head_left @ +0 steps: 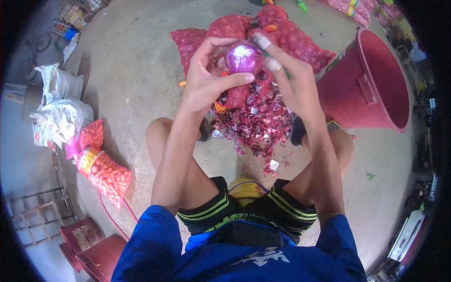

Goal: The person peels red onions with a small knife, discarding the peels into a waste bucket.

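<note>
A shiny purple-red onion (242,58) is held up by my left hand (205,75), its fingers and thumb around the left and lower sides. Just to the right of the onion is my right hand (293,77), with pale coverings on two fingertips. Those fingers are bent and partly blurred, and something small and green shows behind them, too hidden to name. Below both hands a heap of red onion skins (256,124) lies on the floor. Full red mesh sacks of onions (300,42) stand behind the hands.
A large dark red bin (345,87) lies tilted at the right. At the left are white sacks (68,117) and a bag of carrots (110,176). Red containers (101,254) stand at the lower left. My bent legs flank the skins.
</note>
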Available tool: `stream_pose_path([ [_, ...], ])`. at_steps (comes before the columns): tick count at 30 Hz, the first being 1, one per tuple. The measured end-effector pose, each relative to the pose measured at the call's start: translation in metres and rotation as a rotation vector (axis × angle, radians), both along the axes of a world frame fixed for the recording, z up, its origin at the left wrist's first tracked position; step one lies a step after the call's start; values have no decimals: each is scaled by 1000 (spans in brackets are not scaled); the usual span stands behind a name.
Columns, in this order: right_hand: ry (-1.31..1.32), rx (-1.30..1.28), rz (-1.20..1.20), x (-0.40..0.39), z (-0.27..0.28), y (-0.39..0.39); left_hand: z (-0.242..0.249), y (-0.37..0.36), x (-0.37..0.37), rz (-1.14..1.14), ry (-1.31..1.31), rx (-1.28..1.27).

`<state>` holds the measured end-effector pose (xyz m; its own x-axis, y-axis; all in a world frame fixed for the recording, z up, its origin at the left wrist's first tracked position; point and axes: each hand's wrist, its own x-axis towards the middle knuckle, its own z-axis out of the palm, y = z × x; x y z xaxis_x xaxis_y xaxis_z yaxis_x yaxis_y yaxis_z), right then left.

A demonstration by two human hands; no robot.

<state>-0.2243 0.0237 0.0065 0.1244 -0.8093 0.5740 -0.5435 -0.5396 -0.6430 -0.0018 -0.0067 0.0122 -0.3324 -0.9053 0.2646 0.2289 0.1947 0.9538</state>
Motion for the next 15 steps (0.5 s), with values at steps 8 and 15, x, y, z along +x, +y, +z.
stream_pose_path([
  [8, -121, 125, -68, -12, 6, -3, 8, 6, 3, -245, 354, 189],
  [15, -144, 157, -49, -11, 17, 1, -2, -1, 3, -224, 428, 378],
])
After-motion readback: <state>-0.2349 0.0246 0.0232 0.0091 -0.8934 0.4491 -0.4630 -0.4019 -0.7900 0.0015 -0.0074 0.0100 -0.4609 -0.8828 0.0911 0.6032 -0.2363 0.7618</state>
